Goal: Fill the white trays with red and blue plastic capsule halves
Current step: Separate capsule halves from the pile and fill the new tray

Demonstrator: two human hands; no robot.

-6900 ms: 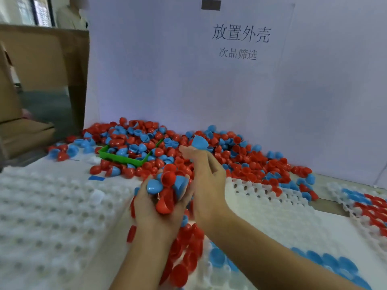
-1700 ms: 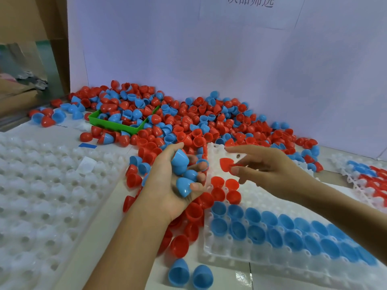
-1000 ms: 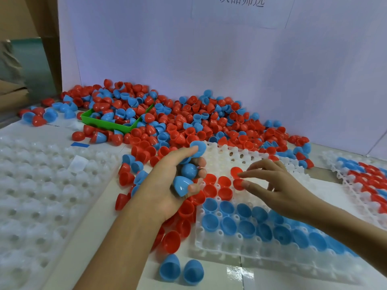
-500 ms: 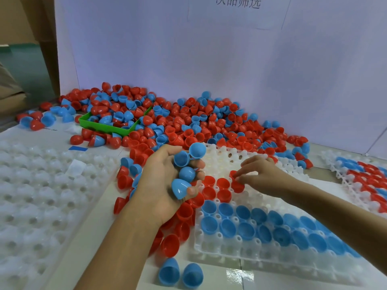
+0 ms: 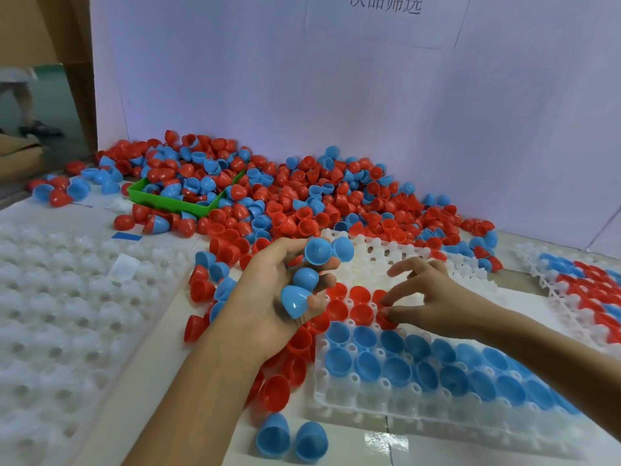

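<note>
a: so, what does the left hand (image 5: 268,297) have?

b: it is raised palm-up, fingers curled round a handful of blue capsule halves (image 5: 304,280), four that i can count.

a: and the right hand (image 5: 426,301)?

b: thumb and forefinger pinch a red capsule half (image 5: 385,320) at a cell of the white tray (image 5: 386,412), with the other fingers spread. whether the piece is fully seated i cannot tell.

a: where does that tray sit?

b: at about 5 o'clock from the middle of the view. two rows of blue halves lie open side up near its front edge, and a few red ones fill cells just behind them, toward 12 o'clock.

a: the loose stock?

b: a big mixed pile of red and blue halves (image 5: 302,196) lies at 12 o'clock against the white board (image 5: 302,79), spilling over a green tray (image 5: 158,200) at 10 o'clock. two blue halves (image 5: 290,440) stand at 6 o'clock beside the tray's corner.

a: any writing?

b: a paper sheet (image 5: 383,21) on the board carries chinese characters, cut off at the top edge; the last two look like 筛选.

a: other trays?

b: an unfilled white tray (image 5: 67,314) at 9 o'clock, and a filled one (image 5: 584,284) at 3 o'clock.
</note>
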